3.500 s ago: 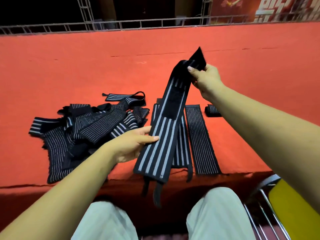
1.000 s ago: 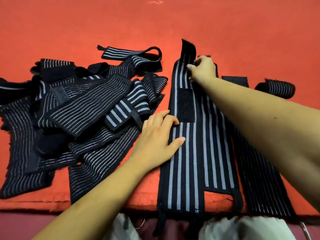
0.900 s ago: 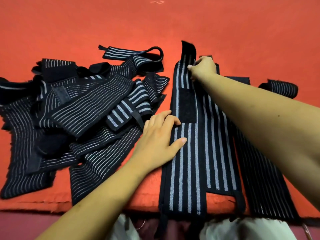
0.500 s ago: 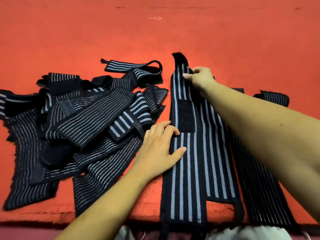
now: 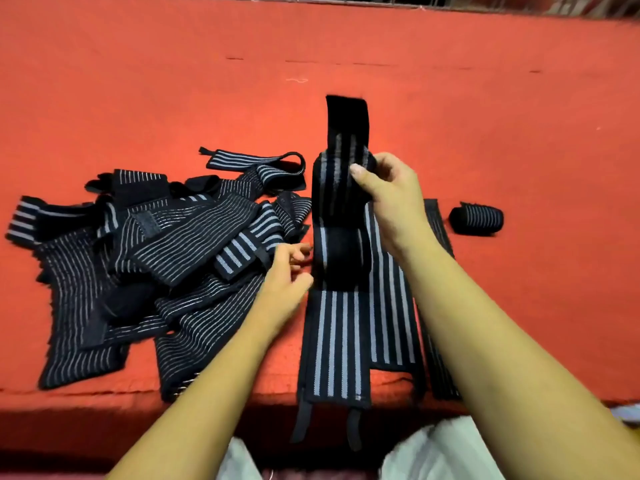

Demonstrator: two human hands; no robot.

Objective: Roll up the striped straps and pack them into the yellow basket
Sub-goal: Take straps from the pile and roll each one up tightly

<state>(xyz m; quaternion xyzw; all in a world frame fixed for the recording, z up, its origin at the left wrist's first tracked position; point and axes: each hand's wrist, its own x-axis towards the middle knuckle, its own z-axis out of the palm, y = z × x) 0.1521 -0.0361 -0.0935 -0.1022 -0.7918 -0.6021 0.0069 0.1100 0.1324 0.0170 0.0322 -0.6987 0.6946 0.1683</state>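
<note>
Head view: the right hand [image 5: 388, 192] pinched the raised far end of a striped strap [image 5: 332, 341] on the red table [image 5: 519, 133]. The left hand [image 5: 287, 282] sat at its edge with fingers curled, grip unclear. One rolled strap [image 5: 476, 221] lay nearby, and a pile [image 5: 138, 265] waited unrolled. The yellow basket was out of view.

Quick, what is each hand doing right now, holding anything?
Left hand: loosely curled at the edge of the striped strap; grip cannot be told.
Right hand: closed, pinching that strap's raised far end.
</note>
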